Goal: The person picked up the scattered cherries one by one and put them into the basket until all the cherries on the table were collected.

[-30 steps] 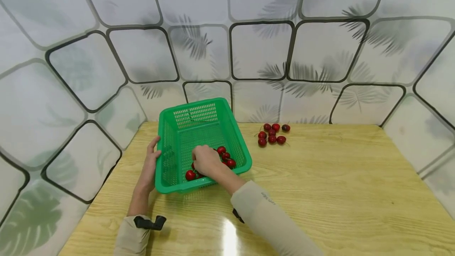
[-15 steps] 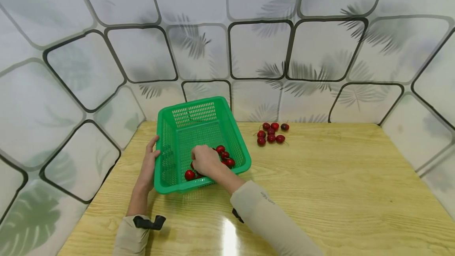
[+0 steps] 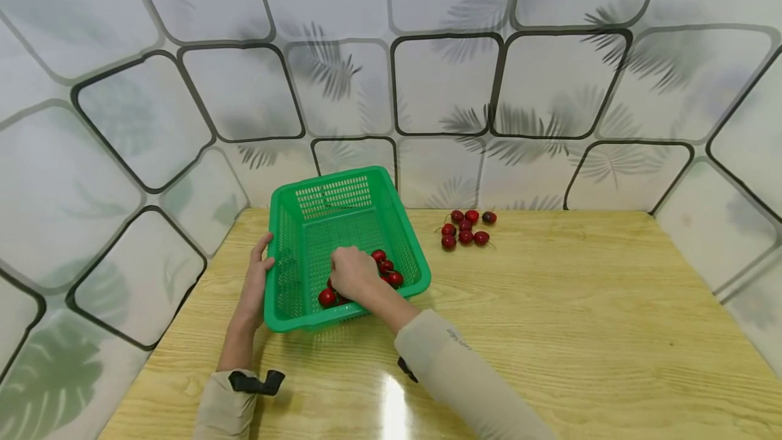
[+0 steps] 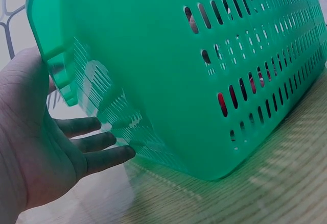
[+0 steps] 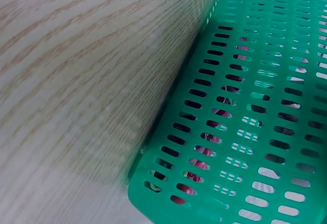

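Red cherries (image 3: 396, 279) lie in the near part of a green perforated basket (image 3: 334, 233), gathered along its front side, with the far part of its floor in plain sight. The right grip (image 3: 355, 273) reaches in over the front rim, knuckles up and fingers bent down among the fruit; it covers some of the cherries, and its fingertips are hidden, so I cannot tell whether it is clamped on one. The left grip (image 3: 251, 285) is at the basket's left side, fingers straight and apart just beside the outer wall. From the right wrist, the slotted basket wall stands in the way, showing only scraps of red through its holes. The basket rests on the left half of a pale wood-grained tabletop (image 3: 550, 318). To its right, near the tabletop's back edge and apart from the basket, sits a loose cluster of darker cherries (image 3: 466, 237), a few with stems. A glare spot shines in front of the basket. Behind rises a backdrop (image 3: 449, 87) printed with rounded outlines and grey leaves. A black band (image 3: 256, 383) circles the left sleeve (image 3: 227, 405); the right sleeve (image 3: 464, 379) bears small dark lettering, too small to read.
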A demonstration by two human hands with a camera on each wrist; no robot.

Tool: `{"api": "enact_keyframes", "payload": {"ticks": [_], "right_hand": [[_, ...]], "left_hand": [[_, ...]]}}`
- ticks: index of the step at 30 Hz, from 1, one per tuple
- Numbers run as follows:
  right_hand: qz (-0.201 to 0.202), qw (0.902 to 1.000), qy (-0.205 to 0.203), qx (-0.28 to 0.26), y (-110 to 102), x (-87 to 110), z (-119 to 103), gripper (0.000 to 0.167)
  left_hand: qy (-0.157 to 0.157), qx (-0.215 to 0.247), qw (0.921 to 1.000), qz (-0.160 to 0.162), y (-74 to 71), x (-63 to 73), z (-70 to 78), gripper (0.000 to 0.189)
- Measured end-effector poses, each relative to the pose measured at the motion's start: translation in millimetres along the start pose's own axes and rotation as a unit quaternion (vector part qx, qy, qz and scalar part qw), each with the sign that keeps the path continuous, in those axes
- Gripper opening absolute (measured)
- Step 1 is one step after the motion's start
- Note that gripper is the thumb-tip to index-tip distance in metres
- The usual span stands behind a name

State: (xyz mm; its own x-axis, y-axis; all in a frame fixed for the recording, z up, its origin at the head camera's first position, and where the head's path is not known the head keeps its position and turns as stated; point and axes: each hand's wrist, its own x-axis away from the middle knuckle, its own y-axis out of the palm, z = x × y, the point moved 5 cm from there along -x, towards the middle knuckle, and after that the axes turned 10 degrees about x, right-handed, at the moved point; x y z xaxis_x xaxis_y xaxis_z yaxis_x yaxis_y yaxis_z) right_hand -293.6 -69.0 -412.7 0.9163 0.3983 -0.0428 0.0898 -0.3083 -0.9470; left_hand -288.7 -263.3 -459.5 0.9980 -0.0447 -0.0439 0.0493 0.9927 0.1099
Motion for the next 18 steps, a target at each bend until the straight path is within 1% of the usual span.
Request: {"api": "enact_keyframes", "payload": {"ticks": [3, 5, 7, 10, 11, 15, 18], "right_hand": [[0.005, 1.0000, 0.000, -0.003, -0.3, -0.3, -0.2, 0.039], [0.013, 0.9999, -0.002, -0.005, -1.5, -0.6, -0.2, 0.040], [0.031, 0.9994, -0.007, -0.014, -4.1, -0.6, 0.1, 0.034], [0.059, 0.9975, -0.016, -0.035, -10.0, 0.0, 1.7, 0.020], [0.066, 0.9967, -0.021, -0.042, -12.5, 0.3, 2.6, 0.018], [0.090, 0.9923, -0.034, -0.078, -27.4, 1.8, 9.8, 0.022], [0.119, 0.9870, -0.037, -0.101, -42.5, 2.7, 20.5, 0.022]], "left_hand": [[-0.001, -0.002, 1.0000, 0.000, -0.4, -0.7, -0.7, 0.057], [-0.001, -0.003, 1.0000, 0.000, -0.4, -1.0, -1.1, 0.057], [-0.001, -0.004, 1.0000, -0.001, -0.4, -1.3, -1.3, 0.056], [-0.001, -0.005, 1.0000, -0.003, -0.1, -1.7, -1.3, 0.056], [-0.001, -0.004, 1.0000, -0.003, 0.1, -1.8, -1.3, 0.056], [-0.005, -0.001, 1.0000, -0.002, -0.3, -2.2, -1.2, 0.056], [-0.012, -0.001, 0.9999, 0.002, -1.9, -1.9, -1.3, 0.056]]}}
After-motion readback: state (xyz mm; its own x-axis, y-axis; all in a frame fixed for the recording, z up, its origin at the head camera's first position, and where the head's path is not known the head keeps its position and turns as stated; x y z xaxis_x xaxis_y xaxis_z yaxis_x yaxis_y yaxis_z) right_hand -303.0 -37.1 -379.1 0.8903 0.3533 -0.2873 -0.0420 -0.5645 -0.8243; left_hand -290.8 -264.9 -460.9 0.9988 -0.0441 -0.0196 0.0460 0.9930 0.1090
